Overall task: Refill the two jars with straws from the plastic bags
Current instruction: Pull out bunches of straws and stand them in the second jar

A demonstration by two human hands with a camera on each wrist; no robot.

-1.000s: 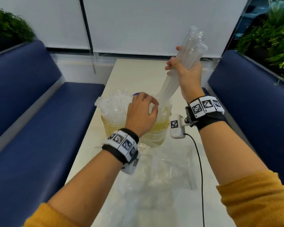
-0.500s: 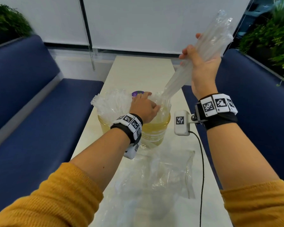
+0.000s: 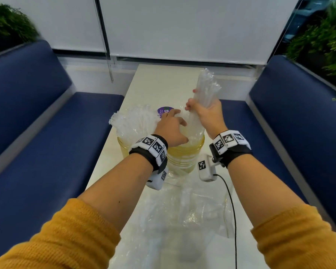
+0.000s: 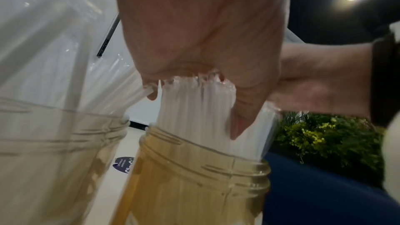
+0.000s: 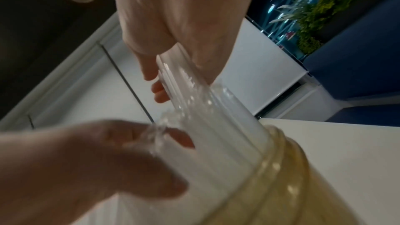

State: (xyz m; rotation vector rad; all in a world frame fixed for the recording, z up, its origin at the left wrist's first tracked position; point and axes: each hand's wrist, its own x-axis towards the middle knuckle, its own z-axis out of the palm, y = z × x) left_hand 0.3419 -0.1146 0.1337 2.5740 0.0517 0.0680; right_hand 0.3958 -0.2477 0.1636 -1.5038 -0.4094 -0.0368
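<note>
- Compared with half a second back, right hand [image 3: 208, 113] has dropped from up high to just over the jars, and the bag of straws [image 3: 206, 88] it grips now stands nearly upright instead of slanting toward the far right.
- Head view: crinkly clear plastic bag, thin see-through straws inside, its lower end going into the right jar [image 3: 184, 154], a round yellowish clear plastic one. Left hand [image 3: 171, 129] sits at that jar's mouth, fingers curled on the bag there. Left jar [image 3: 124, 146] right beside it is stuffed with straws fanning out. Empty crumpled bags [image 3: 182, 210] lie on the pale worktop [image 3: 163, 82] nearer me, a purple round sticker [image 3: 164, 111] behind the jars, blue padded benches either side.
- Left wrist view: left-hand fingers [image 4: 244, 109] curled over the tops of the straws [image 4: 194, 109] standing in the threaded-neck jar [image 4: 194, 177]; second jar [image 4: 54, 143] touching or nearly so on its left.
- Right wrist view: right hand [image 5: 177, 23] wrapped round the glossy bag [image 5: 194, 109], which blocks the jar's [image 5: 270, 186] mouth; left hand [image 5: 97, 160] blurry, pinching the bag low down.
</note>
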